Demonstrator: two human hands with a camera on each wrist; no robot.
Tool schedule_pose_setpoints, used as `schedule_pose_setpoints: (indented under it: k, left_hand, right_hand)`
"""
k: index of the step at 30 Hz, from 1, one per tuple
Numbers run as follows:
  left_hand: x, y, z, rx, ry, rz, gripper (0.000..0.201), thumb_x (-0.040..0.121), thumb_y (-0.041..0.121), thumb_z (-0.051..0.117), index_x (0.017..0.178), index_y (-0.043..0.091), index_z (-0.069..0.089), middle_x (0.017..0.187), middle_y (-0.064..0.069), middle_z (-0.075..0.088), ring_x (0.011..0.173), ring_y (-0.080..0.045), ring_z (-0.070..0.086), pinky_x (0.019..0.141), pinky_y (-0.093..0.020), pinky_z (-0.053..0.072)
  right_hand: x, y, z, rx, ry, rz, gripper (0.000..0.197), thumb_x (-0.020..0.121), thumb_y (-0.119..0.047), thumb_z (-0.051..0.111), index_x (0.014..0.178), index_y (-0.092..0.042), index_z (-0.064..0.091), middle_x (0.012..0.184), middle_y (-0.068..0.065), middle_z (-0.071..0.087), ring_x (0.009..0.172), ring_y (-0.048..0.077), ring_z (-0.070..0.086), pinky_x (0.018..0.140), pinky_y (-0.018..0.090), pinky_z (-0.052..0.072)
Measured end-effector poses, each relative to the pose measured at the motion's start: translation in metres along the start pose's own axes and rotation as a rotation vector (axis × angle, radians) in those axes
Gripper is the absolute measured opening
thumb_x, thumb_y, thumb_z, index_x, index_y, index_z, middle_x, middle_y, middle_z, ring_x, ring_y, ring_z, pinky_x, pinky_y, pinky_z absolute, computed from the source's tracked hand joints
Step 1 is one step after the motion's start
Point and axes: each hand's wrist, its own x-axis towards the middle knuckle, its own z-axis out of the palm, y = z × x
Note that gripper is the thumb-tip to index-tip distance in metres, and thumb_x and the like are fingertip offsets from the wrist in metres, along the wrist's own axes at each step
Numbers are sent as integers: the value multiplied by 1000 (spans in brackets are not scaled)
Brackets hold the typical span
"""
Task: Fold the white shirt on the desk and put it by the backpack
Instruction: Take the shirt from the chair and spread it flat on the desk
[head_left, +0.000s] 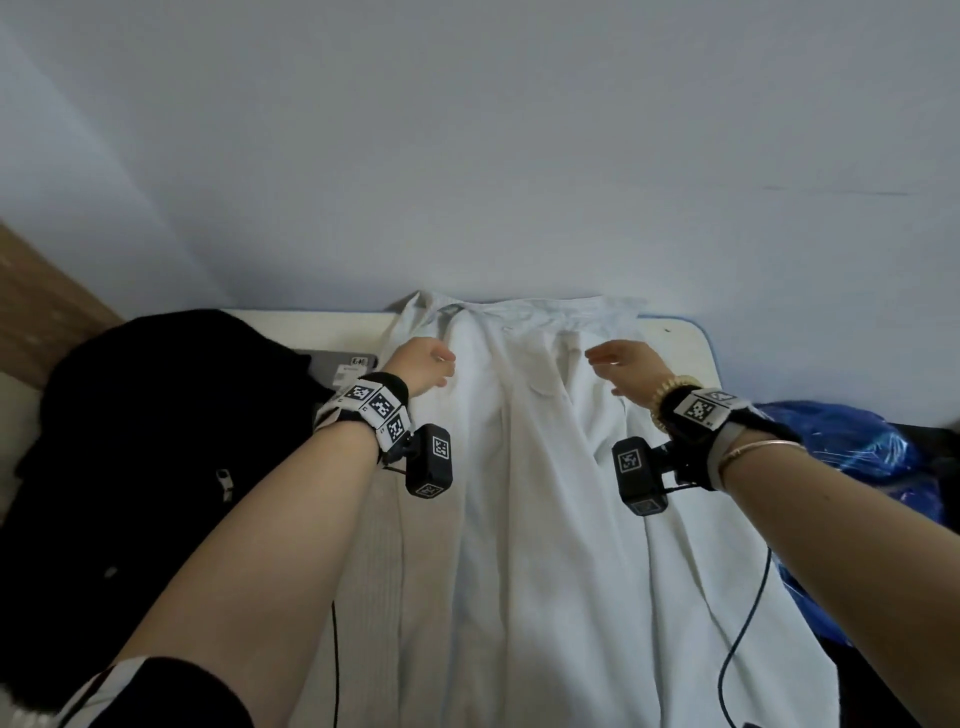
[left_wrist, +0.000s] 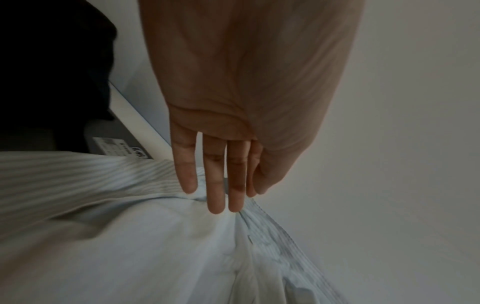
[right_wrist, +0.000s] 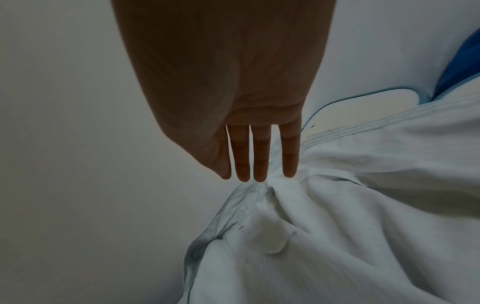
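Up top, white shirt (head_left: 545, 493) is lying lengthwise down desk (head_left: 680, 348), collar end reaching far edge by wall, cloth rumpled in long folds. Left hand (head_left: 423, 366) and right hand (head_left: 626, 371) are hovering over shoulders, fingers straight, released. Backpack (head_left: 135, 457) is sitting at left of frame.

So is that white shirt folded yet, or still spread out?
Still spread out. The white shirt lies lengthwise on the desk, rumpled, with no fold across it. Both hands, left hand and right hand, are open near its far end.
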Motion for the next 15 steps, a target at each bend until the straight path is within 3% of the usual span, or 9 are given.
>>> schedule_pose_setpoints:
  k: [5,9,13,15]
  left_hand:
    - [-56,-26,11,-63,83,-40,18,88,7,54,103,5,62,99,-10,69,78,-20,63,59,-24,43]
    - [-108,-57,26,4,158,-87,9,88,15,58,88,7,63,87,-10,69,74,-22,64,61,-25,45]
    - [-158,-91,44,66,235,-198,27,81,31,69,97,13,56,99,-6,61,96,-25,62,82,-32,49]
    - [-180,-103,51,96,248,-258,39,81,33,69,108,11,53,109,-6,58,106,-25,57,87,-32,44]
  right_hand:
    - [-41,-2,11,39,-61,-29,28,89,-2,52,114,-5,65,118,12,65,99,23,59,89,42,52]
    - [-77,1,30,47,-163,-58,26,90,-1,49,108,-7,67,112,11,66,92,19,57,81,40,53]
    - [-113,9,53,62,-254,-55,25,90,0,48,104,-7,67,110,15,66,94,24,59,71,32,51]
    - [-130,11,63,49,-279,-57,25,90,0,49,106,-5,67,114,17,65,100,36,61,76,38,52]
